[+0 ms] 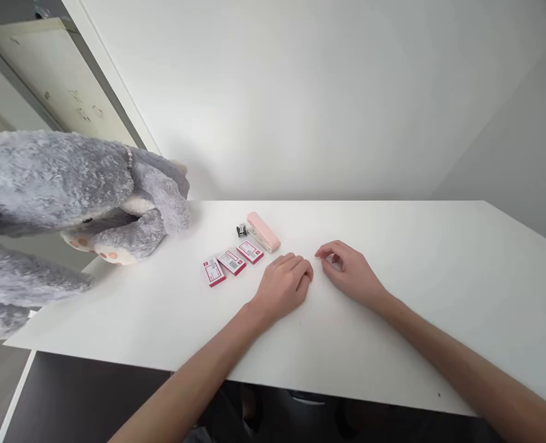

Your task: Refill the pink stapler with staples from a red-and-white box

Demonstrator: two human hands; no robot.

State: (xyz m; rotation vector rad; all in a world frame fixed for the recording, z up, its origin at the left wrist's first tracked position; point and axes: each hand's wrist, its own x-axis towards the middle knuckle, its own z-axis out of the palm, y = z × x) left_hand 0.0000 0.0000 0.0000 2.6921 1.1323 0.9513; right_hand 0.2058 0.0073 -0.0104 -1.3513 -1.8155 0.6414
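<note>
My left hand [286, 286] rests on the white table with its fingers curled under and pressed together. Its palm side is hidden, so I cannot see whether anything is in it. To its right lies my right hand [349, 271], thumb and fingers bent toward each other, with nothing visible in them. Just beyond my left hand is a pink stapler [264, 232], lying at a slant. Beside the stapler sits a small black object [241, 230], perhaps a staple remover. Three small red and white boxes, a right one [250, 251], a middle one [231, 262] and a left one [214, 271], lie in a slanting row.
A large grey plush toy [70, 178] takes up the table's left end and hangs past its edge. Behind the white table [420, 246] rises a white wall [300, 98]. A pale cabinet or panel [65, 80] stands at the far left.
</note>
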